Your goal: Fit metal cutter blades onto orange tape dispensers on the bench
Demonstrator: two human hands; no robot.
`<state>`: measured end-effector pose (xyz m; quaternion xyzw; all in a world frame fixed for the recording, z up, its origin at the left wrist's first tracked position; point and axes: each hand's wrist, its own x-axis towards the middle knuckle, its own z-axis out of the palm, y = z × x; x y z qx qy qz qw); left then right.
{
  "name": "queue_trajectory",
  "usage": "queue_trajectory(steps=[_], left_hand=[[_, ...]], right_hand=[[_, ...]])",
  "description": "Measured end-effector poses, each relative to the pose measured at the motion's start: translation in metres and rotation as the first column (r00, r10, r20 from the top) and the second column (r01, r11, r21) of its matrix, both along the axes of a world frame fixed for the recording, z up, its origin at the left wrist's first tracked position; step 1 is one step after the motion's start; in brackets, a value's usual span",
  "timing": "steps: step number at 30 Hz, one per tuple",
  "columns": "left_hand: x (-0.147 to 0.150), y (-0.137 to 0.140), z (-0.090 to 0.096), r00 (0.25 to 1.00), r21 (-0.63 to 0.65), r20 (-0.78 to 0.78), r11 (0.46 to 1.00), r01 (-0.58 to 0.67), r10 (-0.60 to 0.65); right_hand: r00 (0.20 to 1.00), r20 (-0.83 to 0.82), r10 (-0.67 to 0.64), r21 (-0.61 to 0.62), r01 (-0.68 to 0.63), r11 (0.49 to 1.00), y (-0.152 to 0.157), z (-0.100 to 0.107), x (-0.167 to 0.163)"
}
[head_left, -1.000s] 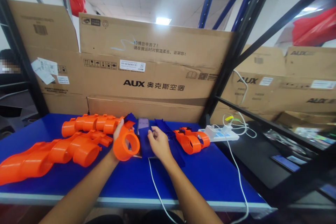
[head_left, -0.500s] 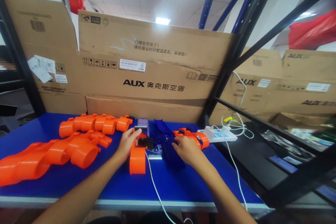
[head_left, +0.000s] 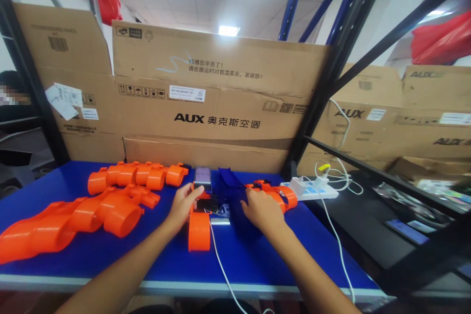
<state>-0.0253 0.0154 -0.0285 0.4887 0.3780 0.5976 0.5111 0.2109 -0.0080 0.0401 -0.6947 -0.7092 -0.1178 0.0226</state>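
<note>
My left hand (head_left: 184,206) is closed round an orange plastic part with a wide ring (head_left: 199,232) at its near end. Dark black pieces show at the part's upper side, by my thumb. My right hand (head_left: 263,210) rests over the right side of a dark blue, pouch-like thing (head_left: 231,181), fingers curled; what they grip is hidden. Just beyond the right hand lies another orange ring-shaped part (head_left: 289,197). A phone-like device with a lit screen (head_left: 202,175) stands behind the left hand. Between the hands are a small silvery strip (head_left: 220,222) and a crumpled printed wrapper (head_left: 223,210).
Two rows of joined orange rings (head_left: 121,211) lie on the blue table (head_left: 154,260) at left. A white power strip (head_left: 312,190) with plugs sits at right, its white cable (head_left: 333,240) running over the front edge. Cardboard (head_left: 221,93) and a black post (head_left: 320,103) stand behind.
The view has shifted slightly. My left hand and its orange part sit a little lower, uncovering more of the lit screen. My right hand stays by the blue pouch-like thing, its fingers more curled.
</note>
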Motion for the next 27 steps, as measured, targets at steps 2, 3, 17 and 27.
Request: queue_trajectory(steps=[2, 3, 17, 27], left_hand=[[0.000, -0.001, 0.002, 1.000, 0.005, 0.001, 1.000, -0.002, 0.002], [0.001, -0.002, 0.004, 1.000, 0.009, 0.003, 1.000, -0.003, 0.003], [-0.003, 0.000, 0.007, 0.997, 0.054, 0.081, 0.998, 0.015, -0.020], [-0.004, -0.002, 0.014, 0.995, 0.075, 0.039, 0.993, 0.086, -0.090]], right_hand=[[1.000, 0.009, -0.012, 0.020, 0.011, 1.000, -0.002, 0.001, 0.000], [1.000, 0.009, -0.014, 0.033, 0.014, 0.999, -0.003, 0.003, 0.000], [0.514, -0.647, 0.563, 0.410, -0.387, 0.826, 0.000, -0.022, -0.072], [0.413, -0.572, 0.708, 0.603, -0.373, 0.705, 0.018, -0.059, -0.081]])
